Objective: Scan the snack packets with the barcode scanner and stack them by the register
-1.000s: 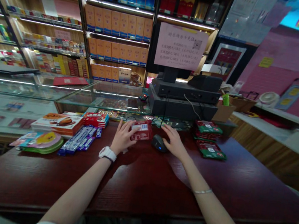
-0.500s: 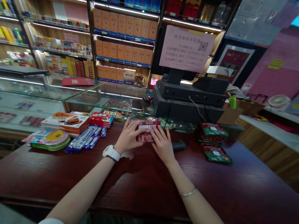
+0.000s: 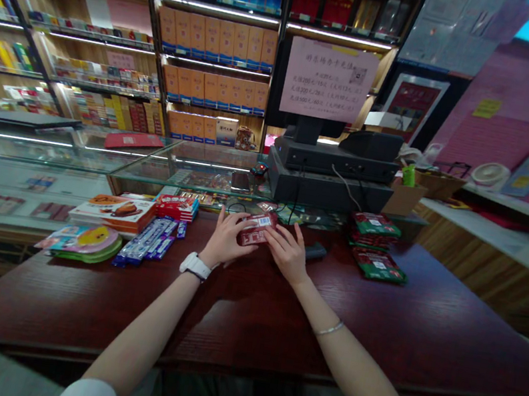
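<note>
A small red snack packet (image 3: 256, 229) with a white label is held between both my hands, just above the dark red wooden counter (image 3: 244, 316). My left hand (image 3: 225, 240), with a white watch on the wrist, grips its left end. My right hand (image 3: 289, 251), a thin bracelet on the forearm, holds its right side. A black barcode scanner (image 3: 315, 252) lies on the counter just right of my right hand.
Left of my hands lie blue candy bars (image 3: 148, 241), an orange biscuit box (image 3: 113, 210), red packets (image 3: 176, 205) and a round pink-green pack (image 3: 85, 241). Green-red packets (image 3: 378, 244) are stacked at the right. A black till with monitor (image 3: 331, 162) stands behind, beside a glass case (image 3: 188, 168).
My right hand left the black scanner and came over to the red packet; both hands now hold it. The scanner stays on the counter to the right.
</note>
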Tool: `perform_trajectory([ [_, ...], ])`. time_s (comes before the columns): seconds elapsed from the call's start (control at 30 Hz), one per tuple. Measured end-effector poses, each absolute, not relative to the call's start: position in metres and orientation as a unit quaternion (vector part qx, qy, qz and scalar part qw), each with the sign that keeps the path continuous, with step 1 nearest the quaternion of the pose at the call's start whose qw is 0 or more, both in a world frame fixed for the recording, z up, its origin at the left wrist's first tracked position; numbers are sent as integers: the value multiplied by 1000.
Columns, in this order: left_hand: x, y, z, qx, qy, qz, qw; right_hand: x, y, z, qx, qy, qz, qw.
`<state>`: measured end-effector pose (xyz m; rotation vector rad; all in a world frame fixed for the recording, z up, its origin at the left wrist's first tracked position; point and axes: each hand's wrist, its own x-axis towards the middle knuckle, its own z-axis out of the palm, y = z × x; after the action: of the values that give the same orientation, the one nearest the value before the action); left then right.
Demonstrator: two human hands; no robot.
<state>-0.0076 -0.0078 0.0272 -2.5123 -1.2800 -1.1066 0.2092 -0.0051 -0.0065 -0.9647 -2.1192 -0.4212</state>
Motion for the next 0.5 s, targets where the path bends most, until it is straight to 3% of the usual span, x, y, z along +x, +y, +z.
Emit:
perform_trajectory([
  [0.33, 3, -11, 19, -825, -381, -395, 137, 208, 4, -4, -408, -797, -116, 430],
  [0.5, 1, -9, 17, -816, -388, -409, 126, 208, 6, -3, -403, -796, -96, 441],
])
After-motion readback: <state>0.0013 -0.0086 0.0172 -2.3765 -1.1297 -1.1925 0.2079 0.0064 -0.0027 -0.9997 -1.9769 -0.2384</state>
